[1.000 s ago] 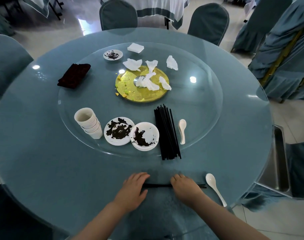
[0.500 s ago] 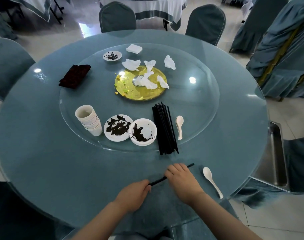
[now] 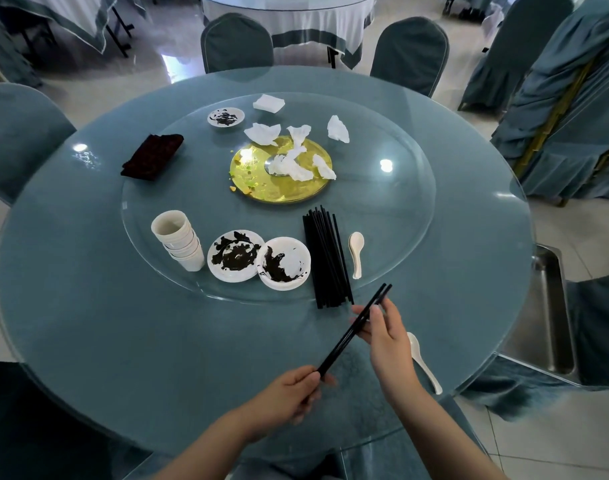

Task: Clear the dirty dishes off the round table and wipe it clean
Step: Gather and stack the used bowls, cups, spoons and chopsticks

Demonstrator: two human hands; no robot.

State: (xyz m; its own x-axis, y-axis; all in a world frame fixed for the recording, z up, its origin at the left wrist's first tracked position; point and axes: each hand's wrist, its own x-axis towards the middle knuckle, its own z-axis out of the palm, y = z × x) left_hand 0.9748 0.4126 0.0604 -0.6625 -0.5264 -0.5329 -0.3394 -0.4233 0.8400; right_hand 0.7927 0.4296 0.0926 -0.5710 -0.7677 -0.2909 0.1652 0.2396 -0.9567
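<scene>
Here the right hand [image 3: 386, 336] pinches a pair of black chopsticks [image 3: 353, 329] near their far end, while the left hand [image 3: 289, 398] grips the near end with curled fingers, so the pair slants above the round glass surface [image 3: 105, 323]. Just right of the right hand a white spoon [image 3: 422, 362] lies on the surface by its near edge. Beyond the hands, on the glass turntable [image 3: 393, 216], a bundle of black chopsticks [image 3: 325, 258] lies beside a second white spoon [image 3: 356, 252]. Left of the bundle sit a sauce-smeared bowl [image 3: 284, 263], a smeared plate [image 3: 235, 256] touching it, and a tilted stack of white cups [image 3: 178, 244]. Farther off are a gold plate [image 3: 280, 174] bearing crumpled napkins [image 3: 296, 161], a small dirty dish [image 3: 226, 116], and a dark red cloth [image 3: 152, 156] lying across the turntable's rim.
</scene>
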